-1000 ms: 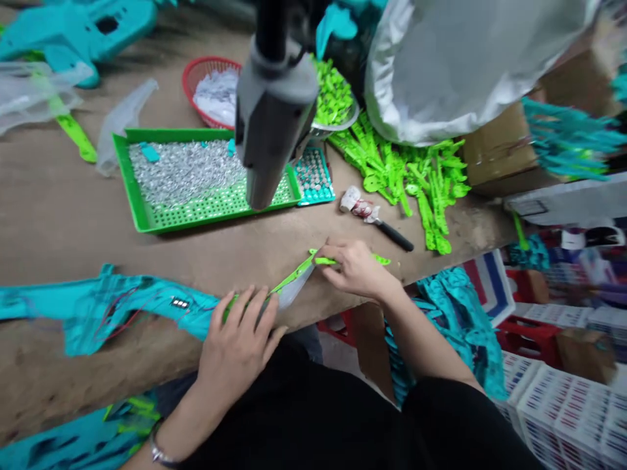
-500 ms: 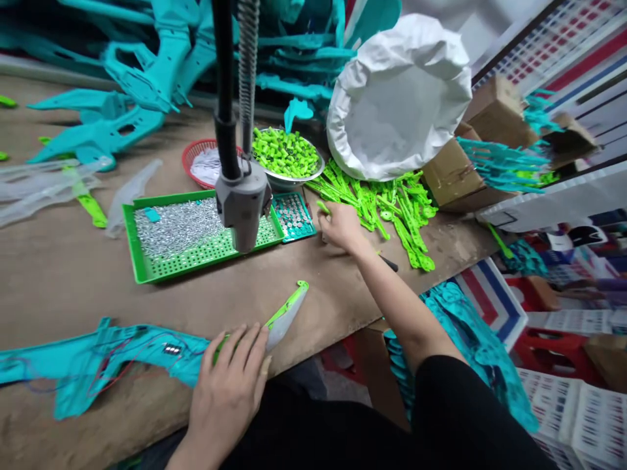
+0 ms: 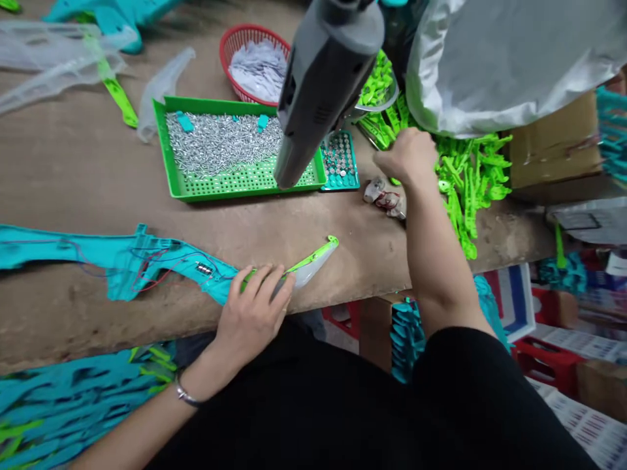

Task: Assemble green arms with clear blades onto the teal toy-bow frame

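Observation:
My left hand (image 3: 257, 307) lies with its fingers stretched and slightly apart over the right end of a teal plastic toy-gun shell (image 3: 122, 267). Thin red and blue wires run inside that shell. From beneath the fingers sticks out a bright green strip with a translucent white plastic piece (image 3: 316, 266) along it. Out to the right, my right hand (image 3: 411, 156) is closed at the left edge of a pile of long green plastic parts (image 3: 465, 176). Its fingertips are hidden, so what they hold cannot be made out. Just below them lies a small silvery part with reddish wrapping (image 3: 385, 198).
A green tray (image 3: 245, 189) holds many small screws, with a small teal tray (image 3: 356, 176) of round metal pieces beside it. A grey power screwdriver (image 3: 318, 85) hangs above. Behind are a red basket (image 3: 225, 55), a bowl (image 3: 392, 98) of green pieces and a white sack (image 3: 441, 111).
The view has tilted down. My right hand has shifted away from the small teal tray towards the green pile, uncovering the silvery part. My left hand stays on the shell.

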Demonstrator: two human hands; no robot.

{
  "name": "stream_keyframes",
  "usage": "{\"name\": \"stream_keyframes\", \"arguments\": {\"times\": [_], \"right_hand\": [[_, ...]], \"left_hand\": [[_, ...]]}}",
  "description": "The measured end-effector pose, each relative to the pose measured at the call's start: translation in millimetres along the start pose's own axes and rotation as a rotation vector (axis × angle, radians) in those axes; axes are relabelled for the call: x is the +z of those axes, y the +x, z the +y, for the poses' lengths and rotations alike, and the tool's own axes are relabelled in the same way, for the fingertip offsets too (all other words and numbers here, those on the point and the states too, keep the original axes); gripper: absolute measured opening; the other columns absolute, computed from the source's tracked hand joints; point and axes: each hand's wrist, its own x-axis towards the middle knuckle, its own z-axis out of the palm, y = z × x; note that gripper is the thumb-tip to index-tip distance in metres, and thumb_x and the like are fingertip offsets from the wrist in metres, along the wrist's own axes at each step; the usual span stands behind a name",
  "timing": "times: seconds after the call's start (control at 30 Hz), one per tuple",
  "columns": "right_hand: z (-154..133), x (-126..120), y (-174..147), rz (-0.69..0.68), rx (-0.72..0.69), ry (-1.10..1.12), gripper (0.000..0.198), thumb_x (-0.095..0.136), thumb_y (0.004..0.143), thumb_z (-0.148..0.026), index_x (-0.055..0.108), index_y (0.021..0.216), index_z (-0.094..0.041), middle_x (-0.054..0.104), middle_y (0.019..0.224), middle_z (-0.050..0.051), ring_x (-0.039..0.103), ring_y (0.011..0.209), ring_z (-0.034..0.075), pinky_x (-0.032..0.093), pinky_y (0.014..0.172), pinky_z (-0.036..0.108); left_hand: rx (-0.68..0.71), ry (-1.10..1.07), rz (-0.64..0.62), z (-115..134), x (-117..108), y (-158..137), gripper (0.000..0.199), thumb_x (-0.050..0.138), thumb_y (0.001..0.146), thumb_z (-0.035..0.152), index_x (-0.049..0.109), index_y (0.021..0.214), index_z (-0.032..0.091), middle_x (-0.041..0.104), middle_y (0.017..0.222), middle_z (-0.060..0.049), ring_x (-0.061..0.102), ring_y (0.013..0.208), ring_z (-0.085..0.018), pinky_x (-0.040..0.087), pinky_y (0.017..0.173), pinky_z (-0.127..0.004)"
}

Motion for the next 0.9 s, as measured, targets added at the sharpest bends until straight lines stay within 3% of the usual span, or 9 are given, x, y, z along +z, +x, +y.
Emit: {"name": "stream_keyframes", "arguments": {"times": [0.07,0.13,0.17,0.23,0.33,0.4,0.47,0.63,0.9], "right_hand": [[5.9,-25.5,-36.0,0.08,0.093,-0.027,0.033,0.062,0.083,-0.025,0.068,0.1,0.003,0.069,0.103,0.028,0.067,0.102,0.037,0.048,0.081,0.049],[12.3,-48.4,-75.2,0.147,-0.005,0.044,0.014,0.064,0.082,-0.022,0.07,0.087,-0.01,0.072,0.088,0.019,0.068,0.089,0.029,0.05,0.08,0.045],[15.4,-57.5,-93.8,0.122,-0.127,0.153,0.008,0.067,0.081,-0.023,0.07,0.082,-0.016,0.072,0.082,0.013,0.067,0.081,0.024,0.051,0.077,0.04],[19.7,-69.1,-124.6,0.02,-0.322,0.429,0.007,0.07,0.081,-0.026,0.069,0.081,-0.019,0.071,0.075,0.006,0.065,0.069,0.017,0.05,0.065,0.031],[18.6,-70.7,-148.8,-0.267,-0.535,0.63,0.011,0.068,0.084,-0.025,0.07,0.092,-0.019,0.072,0.076,0.001,0.063,0.063,0.012,0.046,0.055,0.025],[12.5,-64.7,-151.1,-0.42,-0.639,0.633,0.011,0.065,0.085,-0.022,0.071,0.093,-0.018,0.073,0.077,0.001,0.064,0.064,0.011,0.046,0.057,0.023],[3.5,-56.9,-147.1,-0.479,-0.712,0.614,0.011,0.064,0.085,-0.02,0.073,0.09,-0.017,0.073,0.076,0.001,0.062,0.062,0.01,0.045,0.058,0.023],[-18.7,-42.3,-135.0,-0.542,-0.813,0.559,0.012,0.061,0.082,-0.016,0.073,0.083,-0.016,0.071,0.073,0.001,0.056,0.059,0.008,0.041,0.059,0.023],[-31.7,-38.8,-131.0,-0.577,-0.846,0.485,0.015,0.057,0.082,-0.018,0.071,0.078,-0.015,0.066,0.067,0.001,0.05,0.056,0.009,0.035,0.06,0.026]], "left_hand": [[0.001,0.017,0.004,0.9,-0.8,0.2,0.042,0.058,0.09,0.018,0.059,0.132,0.016,0.065,0.131,-0.013,0.058,0.119,-0.031,0.04,0.105,-0.051],[-0.003,0.025,0.0,1.7,-1.3,0.7,0.043,0.058,0.091,0.019,0.058,0.133,0.017,0.065,0.13,-0.012,0.058,0.118,-0.031,0.04,0.105,-0.051],[-0.008,0.026,-0.003,2.0,-1.4,1.0,0.043,0.058,0.091,0.019,0.058,0.133,0.017,0.066,0.13,-0.012,0.058,0.118,-0.031,0.04,0.105,-0.051],[-0.022,0.021,-0.013,2.6,-1.2,1.6,0.042,0.058,0.091,0.019,0.059,0.133,0.017,0.066,0.13,-0.012,0.058,0.118,-0.03,0.04,0.105,-0.051],[-0.036,0.006,-0.019,3.0,0.1,1.9,0.04,0.057,0.092,0.018,0.059,0.132,0.017,0.066,0.129,-0.011,0.058,0.117,-0.03,0.04,0.105,-0.05],[-0.038,0.0,-0.012,2.9,1.0,1.8,0.04,0.057,0.092,0.018,0.06,0.131,0.017,0.066,0.129,-0.011,0.058,0.117,-0.03,0.04,0.105,-0.05],[-0.034,-0.001,-0.003,2.6,1.7,1.4,0.04,0.057,0.092,0.018,0.06,0.131,0.016,0.066,0.129,-0.011,0.058,0.117,-0.03,0.039,0.105,-0.05],[-0.032,-0.002,-0.003,2.5,1.5,0.7,0.039,0.056,0.092,0.018,0.06,0.131,0.016,0.066,0.13,-0.012,0.058,0.118,-0.03,0.039,0.105,-0.051],[-0.031,-0.002,0.006,3.1,2.6,0.7,0.04,0.058,0.092,0.018,0.061,0.131,0.016,0.066,0.13,-0.012,0.057,0.118,-0.03,0.039,0.105,-0.051]]}}
